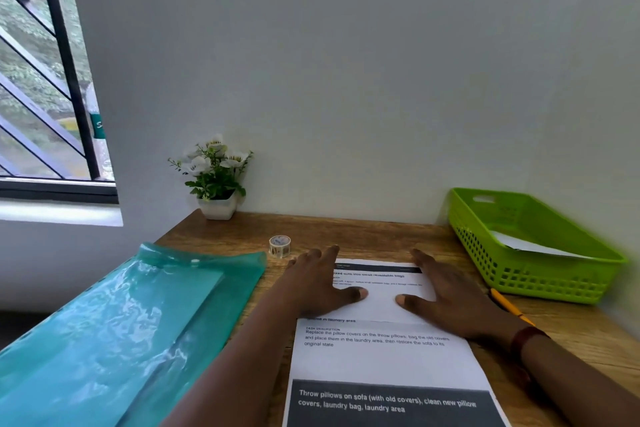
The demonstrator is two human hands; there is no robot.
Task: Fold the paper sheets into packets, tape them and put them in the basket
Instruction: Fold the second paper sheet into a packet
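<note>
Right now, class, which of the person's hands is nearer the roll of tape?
Left. The left hand lies just right of the tape roll; the right hand presses the paper sheet farther right, toward the green basket.

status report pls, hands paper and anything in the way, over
Both open: left hand, right hand, flat on sheet. Top flap folded over, pressed down. Pencil between sheet and basket; tape by left hand.
</note>
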